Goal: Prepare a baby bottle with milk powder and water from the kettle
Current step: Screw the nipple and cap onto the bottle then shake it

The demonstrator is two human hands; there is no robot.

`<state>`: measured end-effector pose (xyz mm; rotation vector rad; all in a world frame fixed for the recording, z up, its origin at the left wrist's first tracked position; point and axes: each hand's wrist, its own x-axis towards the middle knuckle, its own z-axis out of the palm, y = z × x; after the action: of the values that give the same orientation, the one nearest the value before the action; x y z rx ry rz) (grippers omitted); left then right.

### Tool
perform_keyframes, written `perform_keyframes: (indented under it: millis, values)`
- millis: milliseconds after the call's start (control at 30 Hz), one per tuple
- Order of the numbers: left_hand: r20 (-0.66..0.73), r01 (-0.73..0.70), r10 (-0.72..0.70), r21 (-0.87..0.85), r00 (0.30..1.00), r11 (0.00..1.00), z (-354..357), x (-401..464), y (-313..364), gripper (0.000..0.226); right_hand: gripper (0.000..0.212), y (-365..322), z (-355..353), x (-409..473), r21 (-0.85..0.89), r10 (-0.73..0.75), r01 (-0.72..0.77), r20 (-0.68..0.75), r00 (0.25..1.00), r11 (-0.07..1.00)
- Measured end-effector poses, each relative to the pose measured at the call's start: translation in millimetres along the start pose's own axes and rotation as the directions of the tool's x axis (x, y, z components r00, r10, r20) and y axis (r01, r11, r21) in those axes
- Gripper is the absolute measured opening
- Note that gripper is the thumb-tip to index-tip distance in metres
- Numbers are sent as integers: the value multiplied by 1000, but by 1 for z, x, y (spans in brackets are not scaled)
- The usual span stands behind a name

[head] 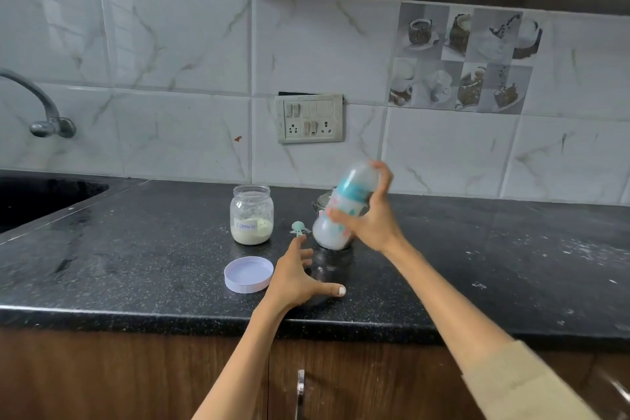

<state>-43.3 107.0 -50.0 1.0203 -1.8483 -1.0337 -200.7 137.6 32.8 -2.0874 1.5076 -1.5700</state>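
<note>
Scene: a person stands at a dark stone counter (136, 249), both bare arms reaching forward over its front edge.

Bottle: a capped baby bottle (344, 211) with a teal collar, held up off the counter and blurred, milky white inside.

Bottle axis: tilted, its base low and to the left, its domed cap high and to the right, toward the wall.

Right hand: the right hand (370, 220) wraps round the middle of the bottle from the right side, thumb up by the cap, fingers curled across the body.

Left hand: the left hand (300, 274) holds nothing, fingers spread and relaxed, low over the counter just below and left of the bottle base.

Nearer hand: the left hand is closest to the lid and the jar; the right is taken up by the bottle.

Jar: an open glass jar (251, 215) labelled formula, partly full of pale powder, stands left of the bottle, apart from it.

Lid: its white lid (249, 274) lies upturned in front of the jar, just beside the left hand.

Scoop: a small teal scoop (298, 228) lies between jar and bottle.

Kettle: a metal vessel (322, 203) peeks out behind the bottle, mostly hidden.

Likely step: mixing by shaking, judging by the blur.
</note>
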Motion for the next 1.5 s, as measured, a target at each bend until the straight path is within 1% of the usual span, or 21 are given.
perform_keyframes:
  millis: [67,133,267,367,500,600,700,733,800,833,900,933,1033,1133,1167,1233,1267,1333,1367,1467,1500]
  values:
    - [3,0,0,13,1000,1000,0,1,0,127,100,0,0,5,-40,-21,21,14,1000,999]
    - [5,1,-1,28,1000,1000,1,0,-1,125,99,-4,2,4,-162,-5,48,252,968,986]
    - [-6,6,-6,25,1000,1000,1,1,-1,125,93,6,1,6,-149,-84,73,-69,994,986]
    - [-1,0,0,37,1000,999,2,0,-1,122,96,0,4,0,-226,-55,105,216,975,968]
    - [0,-7,7,35,1000,999,1,1,0,118,90,9,3,3,-171,-137,114,-131,982,979]
    - [-1,-9,9,47,1000,999,2,0,-1,115,92,-3,5,4,-201,-112,136,129,985,970]
    - [-6,0,0,39,1000,999,0,1,-2,121,87,1,2,10,-155,-144,123,-134,980,980]
    - [-6,-2,3,40,1000,999,1,1,-1,121,88,-3,1,12,-184,-172,146,-130,976,972]
    - [-3,-8,8,45,1000,999,2,0,-1,120,89,-8,2,10,-201,-162,179,97,982,963]
    - [-5,-5,6,46,1000,999,2,-1,0,121,87,-7,1,10,-211,-142,159,92,986,965]
    - [-4,5,-5,40,1000,999,1,0,-1,124,84,0,-3,11,-114,-115,98,-145,983,989]
    - [-3,7,-7,38,1000,999,1,1,-1,125,84,2,-6,11,-99,-103,85,-187,977,991]
    - [3,11,-11,37,1000,999,1,0,-1,124,86,-3,-6,4,-106,-67,77,93,993,991]
    - [3,11,-11,36,1000,999,1,1,-1,123,83,6,-9,6,-37,-60,55,-154,986,998]
    - [2,10,-10,35,1000,999,2,0,0,123,84,2,-10,6,-63,-74,66,-132,989,996]
    - [0,12,-12,33,1000,999,2,-1,0,124,84,-4,-8,5,-113,-51,61,90,995,992]
    - [-2,13,-13,35,1000,999,2,-1,0,124,83,-3,-7,5,-97,-38,47,95,995,994]
    - [-3,14,-14,37,1000,999,1,0,-1,122,81,3,-6,5,-9,-33,32,-122,992,999]
    - [-4,14,-14,36,1000,999,1,0,-1,122,82,4,-6,5,-7,-42,41,-148,988,999]
    - [1,16,-16,36,1000,999,2,0,-1,122,84,-2,-3,1,-82,-4,17,155,988,996]
    - [1,19,-19,37,1000,999,2,1,-2,122,82,0,-2,0,-74,-3,12,118,993,997]
